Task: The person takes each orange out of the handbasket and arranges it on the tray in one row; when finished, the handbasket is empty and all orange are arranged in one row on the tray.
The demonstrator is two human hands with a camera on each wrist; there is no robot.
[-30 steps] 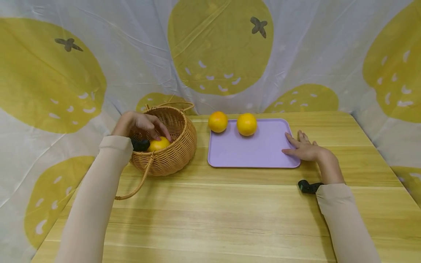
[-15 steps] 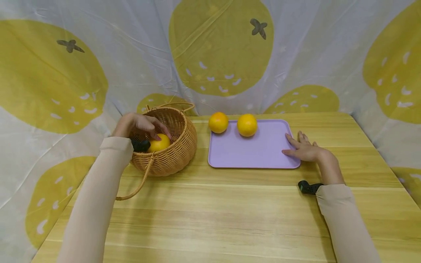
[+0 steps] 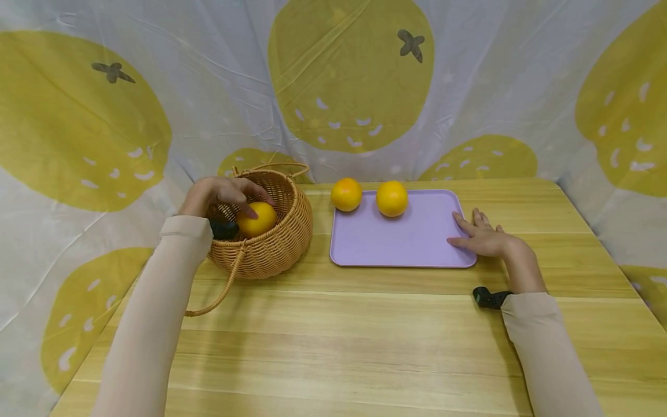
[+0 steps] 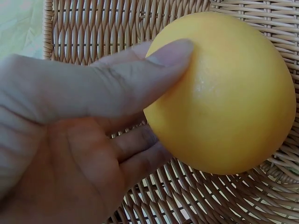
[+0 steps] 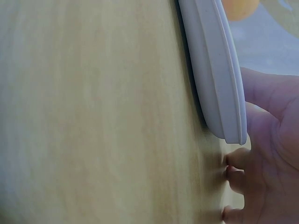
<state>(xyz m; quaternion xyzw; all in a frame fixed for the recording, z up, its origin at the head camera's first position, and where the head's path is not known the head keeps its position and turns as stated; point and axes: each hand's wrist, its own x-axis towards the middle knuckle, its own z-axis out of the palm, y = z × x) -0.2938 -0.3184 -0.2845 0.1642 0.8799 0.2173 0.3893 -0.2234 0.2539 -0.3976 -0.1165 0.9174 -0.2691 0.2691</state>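
Observation:
Inside the wicker basket (image 3: 281, 246), my left hand (image 3: 224, 194) grips an orange (image 3: 259, 220). The left wrist view shows the thumb on the near face of the orange (image 4: 229, 98), with the other fingers partly hidden behind it. My right hand (image 3: 484, 237) rests at the right edge of a lilac tray (image 3: 406, 243). Its thumb and a finger lie over the rim, and the other fingers reach the table beside it. Two more oranges are at the tray's back: one (image 3: 392, 198) on the tray, another (image 3: 346, 194) at its back left corner.
The basket stands on a wooden table (image 3: 365, 347), left of the tray. One basket handle (image 3: 216, 301) hangs down in front, and the other (image 3: 286, 168) sticks out behind. A curtain with a lemon print (image 3: 349, 75) borders the table's back and sides.
My left hand's grip has closed on the orange, which has risen slightly and shifted a little right within the basket. The right hand and the tray stay in place.

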